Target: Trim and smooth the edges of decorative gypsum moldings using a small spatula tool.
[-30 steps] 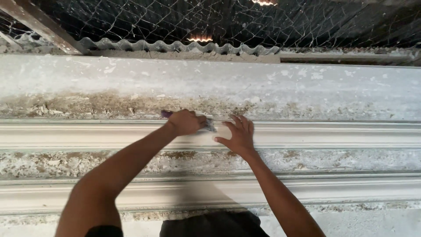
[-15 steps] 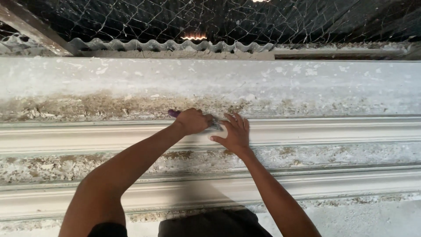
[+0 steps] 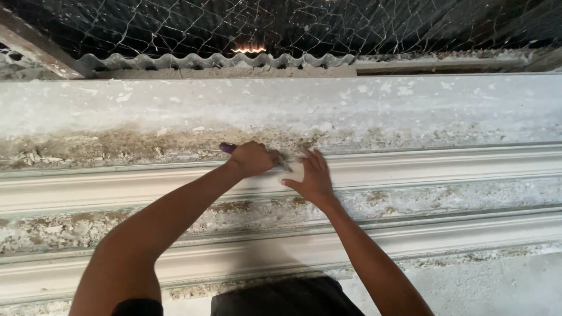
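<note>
Scraper blade [image 3: 283, 162], thin and grey with a purple handle end [image 3: 226, 147], lies clenched in the left hand [image 3: 253, 159], its tip against the white plaster moulding [image 3: 421, 168] just left of the right hand [image 3: 313, 177]. That right hand grasps nothing, fingers spread flat on the moulding beside the blade. Beyond both hands runs a stained, crusted ledge [image 3: 146, 143]; farther up, corrugated sheeting [image 3: 205, 60] under wire mesh [image 3: 328, 26]. Nearer the body lies a second moulding [image 3: 468, 231].
</note>
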